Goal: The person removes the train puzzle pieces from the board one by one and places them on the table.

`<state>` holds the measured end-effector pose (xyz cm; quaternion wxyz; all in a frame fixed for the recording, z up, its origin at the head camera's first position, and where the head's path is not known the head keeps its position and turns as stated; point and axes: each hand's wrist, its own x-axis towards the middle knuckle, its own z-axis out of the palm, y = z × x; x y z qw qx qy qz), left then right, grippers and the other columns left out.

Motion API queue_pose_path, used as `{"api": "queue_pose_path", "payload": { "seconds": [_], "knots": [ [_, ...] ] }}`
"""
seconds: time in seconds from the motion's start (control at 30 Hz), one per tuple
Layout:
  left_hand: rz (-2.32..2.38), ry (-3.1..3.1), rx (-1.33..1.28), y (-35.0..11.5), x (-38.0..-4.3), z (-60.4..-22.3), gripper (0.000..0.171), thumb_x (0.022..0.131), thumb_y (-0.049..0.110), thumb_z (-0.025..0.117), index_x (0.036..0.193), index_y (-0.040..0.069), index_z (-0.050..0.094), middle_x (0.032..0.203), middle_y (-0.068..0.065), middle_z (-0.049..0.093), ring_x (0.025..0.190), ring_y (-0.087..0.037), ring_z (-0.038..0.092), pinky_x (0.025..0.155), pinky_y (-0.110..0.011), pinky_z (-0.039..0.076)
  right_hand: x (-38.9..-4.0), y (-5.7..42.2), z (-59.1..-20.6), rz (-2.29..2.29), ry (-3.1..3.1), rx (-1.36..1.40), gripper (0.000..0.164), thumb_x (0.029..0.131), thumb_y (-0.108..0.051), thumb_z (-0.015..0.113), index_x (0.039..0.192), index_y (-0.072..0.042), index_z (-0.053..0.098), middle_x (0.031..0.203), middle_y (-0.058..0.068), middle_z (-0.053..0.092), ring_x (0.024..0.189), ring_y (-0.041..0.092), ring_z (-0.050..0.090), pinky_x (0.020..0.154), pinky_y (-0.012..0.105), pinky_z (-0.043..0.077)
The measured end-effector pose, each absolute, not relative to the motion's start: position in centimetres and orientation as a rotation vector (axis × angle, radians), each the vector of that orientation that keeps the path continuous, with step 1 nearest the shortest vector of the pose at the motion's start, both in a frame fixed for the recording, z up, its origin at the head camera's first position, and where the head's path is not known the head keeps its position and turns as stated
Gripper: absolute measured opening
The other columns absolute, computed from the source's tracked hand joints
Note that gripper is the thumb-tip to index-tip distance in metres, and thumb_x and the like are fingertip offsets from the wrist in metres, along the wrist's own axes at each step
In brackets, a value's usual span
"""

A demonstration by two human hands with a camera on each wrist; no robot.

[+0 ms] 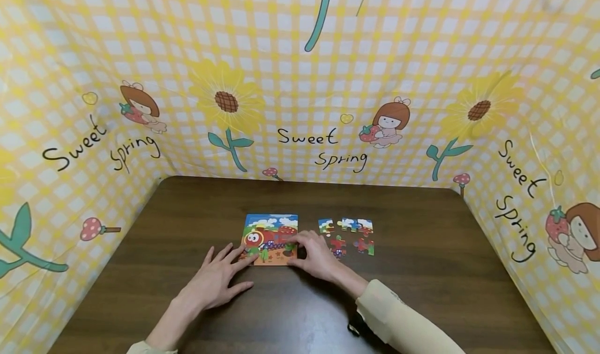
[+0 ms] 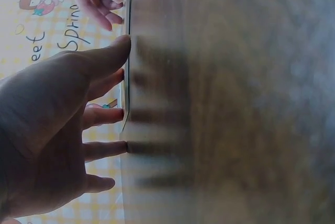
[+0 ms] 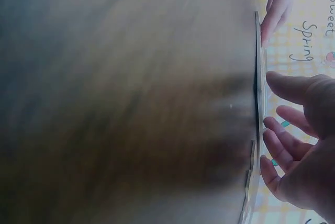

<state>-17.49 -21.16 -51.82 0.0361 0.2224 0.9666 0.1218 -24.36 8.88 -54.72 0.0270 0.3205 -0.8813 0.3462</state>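
The left hand [image 1: 216, 279], fingers spread and released, touches the 8 o'clock corner of a jigsaw [image 1: 270, 237] on the table [image 1: 281, 307], its picture red beneath blue sky. The right hand [image 1: 315, 255], fingers bent, touches 4 o'clock; its grasp I cannot tell. Loose pieces [image 1: 364, 245] lie at 3 o'clock.

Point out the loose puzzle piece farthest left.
The blue-topped piece at the upper left of the loose group; the other loose pieces all lie farther right.
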Motion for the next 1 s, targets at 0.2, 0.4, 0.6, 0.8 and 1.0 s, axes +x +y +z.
{"api": "queue_pose_path", "payload": {
  "seconds": [0.2, 0.4, 0.6, 0.8, 1.0],
  "knots": [
    [0.376, 2.959, 0.666, -21.1, -17.5, -51.6, 0.064, 0.104, 0.052, 0.072, 0.162, 0.03, 0.058, 0.171, -0.019, 0.049, 0.159, -0.053, 0.043, 0.122, -0.086, 0.026, -24.3, 8.2, -54.0, 1.041, -2.812, 0.906, 0.052, 0.092, -0.027, 0.092, 0.137, -0.009, 0.075, 0.119, 0.007, 0.075, 0.106, 0.021, 0.06, 0.091, 0.042, 0.042],
    [0.371, 2.943, 0.667, -20.9, -17.3, -51.3, 0.064, 0.104, 0.052, 0.072, 0.162, 0.03, 0.057, 0.172, -0.018, 0.049, 0.158, -0.052, 0.044, 0.121, -0.087, 0.027, -24.5, 7.7, -54.2, 1.09, -2.856, 0.859, 0.053, 0.091, -0.028, 0.093, 0.138, -0.01, 0.075, 0.115, 0.006, 0.072, 0.106, 0.021, 0.057, 0.092, 0.039, 0.04],
    [0.374, 2.939, 0.661, -20.8, -17.1, -51.2, 0.065, 0.104, 0.053, 0.072, 0.162, 0.031, 0.057, 0.172, -0.017, 0.048, 0.159, -0.052, 0.044, 0.122, -0.086, 0.027, -24.5, 7.6, -54.5, 1.09, -2.844, 0.858, 0.05, 0.091, -0.026, 0.092, 0.136, -0.011, 0.076, 0.114, 0.005, 0.072, 0.106, 0.021, 0.056, 0.092, 0.038, 0.04],
    [0.37, 2.936, 0.655, -20.9, -17.1, -51.3, 0.065, 0.103, 0.054, 0.072, 0.162, 0.03, 0.058, 0.172, -0.018, 0.049, 0.159, -0.052, 0.044, 0.122, -0.086, 0.027, -24.5, 7.6, -54.6, 1.079, -2.835, 0.879, 0.048, 0.092, -0.026, 0.092, 0.136, -0.012, 0.076, 0.112, 0.004, 0.071, 0.104, 0.02, 0.056, 0.093, 0.04, 0.042],
    [0.371, 2.939, 0.659, -20.8, -17.2, -51.3, 0.065, 0.103, 0.053, 0.072, 0.162, 0.03, 0.058, 0.172, -0.018, 0.048, 0.158, -0.053, 0.044, 0.122, -0.086, 0.028, -24.5, 7.7, -54.4, 1.055, -2.841, 0.888, 0.047, 0.093, -0.026, 0.091, 0.135, -0.011, 0.075, 0.111, 0.004, 0.071, 0.102, 0.018, 0.055, 0.094, 0.04, 0.043]
  ]
}}
